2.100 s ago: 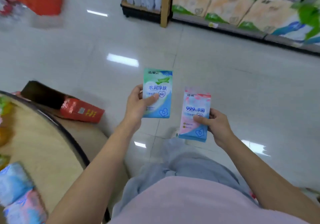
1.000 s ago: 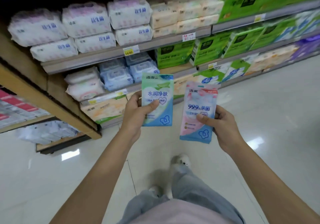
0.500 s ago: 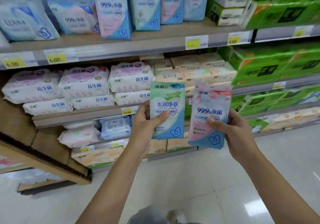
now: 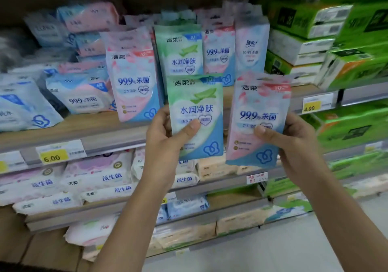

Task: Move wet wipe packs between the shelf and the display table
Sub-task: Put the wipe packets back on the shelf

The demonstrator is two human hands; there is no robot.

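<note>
Head cam: my left grip (image 4: 165,137) is clamped on a green wet wipe pack (image 4: 197,116), thumb across its front, and my right grip (image 4: 294,143) is clamped on a pink wet wipe pack (image 4: 258,120). Both are upright, side by side, in front of the shelf (image 4: 84,131) of matching packs (image 4: 134,86).

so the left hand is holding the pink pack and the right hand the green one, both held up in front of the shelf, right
Not quite: the colours are swapped. The head view shows the left hand holding the green pack and the right hand holding the pink pack. Both are indeed held up in front of the shelf.
</note>
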